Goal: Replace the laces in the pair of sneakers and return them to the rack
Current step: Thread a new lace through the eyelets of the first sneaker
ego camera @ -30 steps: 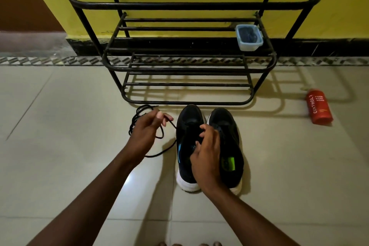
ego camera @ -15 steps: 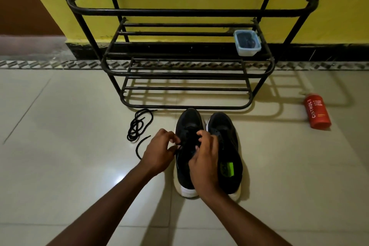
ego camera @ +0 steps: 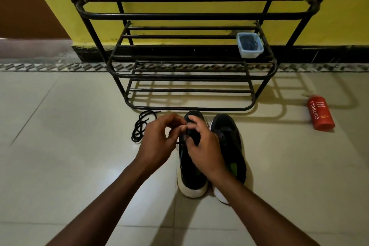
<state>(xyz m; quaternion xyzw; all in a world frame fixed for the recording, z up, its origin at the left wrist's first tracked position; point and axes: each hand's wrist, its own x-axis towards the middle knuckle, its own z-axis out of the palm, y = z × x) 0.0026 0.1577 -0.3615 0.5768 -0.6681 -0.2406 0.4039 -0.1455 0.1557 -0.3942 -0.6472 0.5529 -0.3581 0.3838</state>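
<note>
The left hand [ego camera: 159, 140] has swung in from frame left to meet the right hand [ego camera: 203, 150] over the centre sneaker [ego camera: 191, 177]. Its fingers pinch the lace [ego camera: 139, 128], likely to start threading. The right's fingers curl at the eyelets, and what they hold is hidden.

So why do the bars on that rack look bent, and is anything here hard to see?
Head view: the wide-angle lens bows the bars of the rack. Head view: dim, warm light throws the rack's shadow rightward across the floor, with a soft glare patch on the tiles. Head view: the black sneakers lose detail, though the red bottle has sharp, readable lettering.
</note>
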